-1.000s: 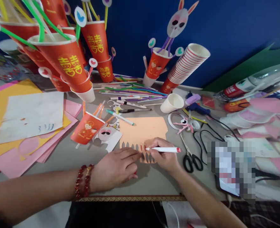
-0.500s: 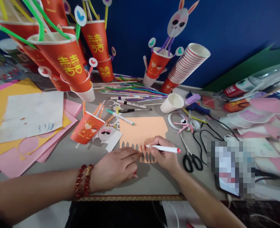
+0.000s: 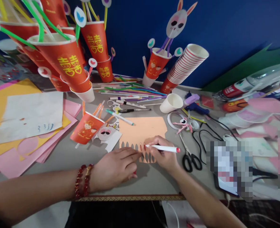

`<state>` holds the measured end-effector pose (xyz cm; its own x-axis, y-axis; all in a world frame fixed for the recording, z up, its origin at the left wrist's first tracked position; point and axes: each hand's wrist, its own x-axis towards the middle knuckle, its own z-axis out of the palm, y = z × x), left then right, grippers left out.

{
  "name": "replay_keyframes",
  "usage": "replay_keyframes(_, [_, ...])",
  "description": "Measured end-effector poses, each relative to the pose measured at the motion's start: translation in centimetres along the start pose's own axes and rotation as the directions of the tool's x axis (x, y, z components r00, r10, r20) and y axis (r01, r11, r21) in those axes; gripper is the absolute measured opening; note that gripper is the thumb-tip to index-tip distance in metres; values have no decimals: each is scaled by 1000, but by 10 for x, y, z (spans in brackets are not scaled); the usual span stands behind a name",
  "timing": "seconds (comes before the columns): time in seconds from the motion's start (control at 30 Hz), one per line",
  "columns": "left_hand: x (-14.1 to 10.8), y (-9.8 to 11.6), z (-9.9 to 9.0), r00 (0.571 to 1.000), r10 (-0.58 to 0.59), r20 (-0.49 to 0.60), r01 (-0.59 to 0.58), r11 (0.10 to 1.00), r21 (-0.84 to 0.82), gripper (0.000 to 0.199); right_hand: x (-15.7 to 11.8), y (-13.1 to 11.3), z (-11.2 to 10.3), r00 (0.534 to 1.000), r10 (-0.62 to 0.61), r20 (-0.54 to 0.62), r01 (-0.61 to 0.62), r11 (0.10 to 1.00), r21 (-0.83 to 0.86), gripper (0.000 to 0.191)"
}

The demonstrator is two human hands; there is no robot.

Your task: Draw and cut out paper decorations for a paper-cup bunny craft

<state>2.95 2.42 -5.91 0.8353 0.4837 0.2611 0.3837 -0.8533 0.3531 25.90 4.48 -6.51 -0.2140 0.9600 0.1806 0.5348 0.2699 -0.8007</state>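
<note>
An orange paper (image 3: 142,128) with a row of pointed oval cut-outs along its lower part lies on the table. My right hand (image 3: 162,153) pinches a white marker (image 3: 167,148) with a red end, its tip on the paper beside small red oval marks. My left hand (image 3: 119,166) rests palm down on the paper's lower left, fingers together; a bit of something red, mostly hidden, shows under it. A teal-tipped marker (image 3: 119,117) lies across the paper's upper left corner. Just right of my right hand are black-handled scissors (image 3: 191,158).
A red cup with orange straws (image 3: 87,128) stands left of the paper. Behind are stacked red cups (image 3: 67,63), pipe cleaners (image 3: 130,89), a white cup (image 3: 172,103) and a tall cup stack (image 3: 187,65). Right: a blue glue gun (image 3: 198,107), cables, a phone (image 3: 227,185). Left: coloured paper (image 3: 2,152).
Both hands and the marker hold nearly the same places. The view has shifted very slightly.
</note>
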Motion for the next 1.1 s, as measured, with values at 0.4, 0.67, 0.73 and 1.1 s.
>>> replay_keyframes(0.4, [2, -1, 0, 1000, 0, -14, 0, 1000, -13, 21, 0, 1, 0, 1000, -2, 11, 2, 1000, 28, 17])
replay_keyframes(0.67, [2, 0, -2, 1000, 1, 6, -1, 1000, -2, 24, 0, 0, 0, 1000, -1, 7, 1, 1000, 16, 16])
replay_keyframes(0.73, [2, 0, -2, 1000, 1, 9, -1, 1000, -7, 23, 1, -1, 0, 1000, -11, 13, 10, 1000, 21, 18])
replay_keyframes(1.1, [1, 0, -1, 1000, 2, -3, -2, 1000, -12, 21, -1, 1, 1, 1000, -3, 22, 2, 999, 42, 17])
